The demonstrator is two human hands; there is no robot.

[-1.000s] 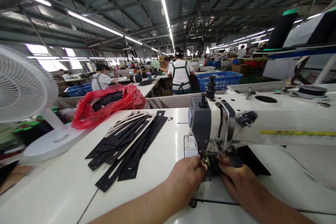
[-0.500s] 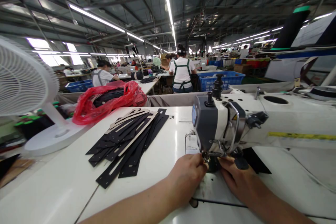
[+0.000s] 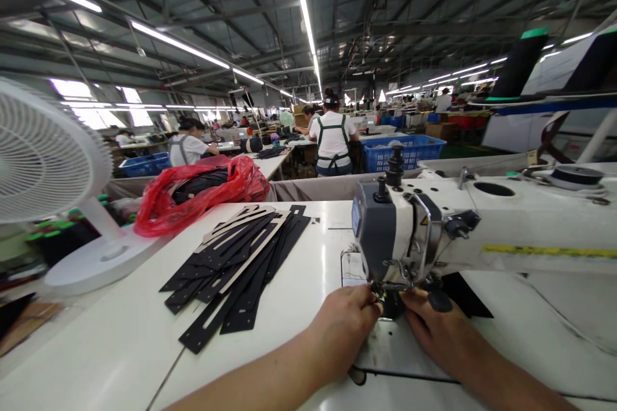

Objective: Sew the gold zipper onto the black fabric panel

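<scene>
Beneath the head of a sewing machine, a small dark piece lies at the needle area. My left hand is closed at the left side of this piece, its fingertips pinched near the presser foot. On the right side, my right hand has its fingers at the piece's edge, partly hidden by the machine; what it holds is hard to see. Left of the machine, a pile of black strips, some with beige parts, is spread on the white table.
A red plastic bag with dark pieces sits behind the pile. At the left stands a white fan. Black material lies right of the machine head. Beyond are a person in a white shirt and a blue basket.
The view has shifted slightly, so the machine and pile appear a little lower. Both hands keep nearly the same place at the machine, and the dark piece between them looks slightly changed in position.
</scene>
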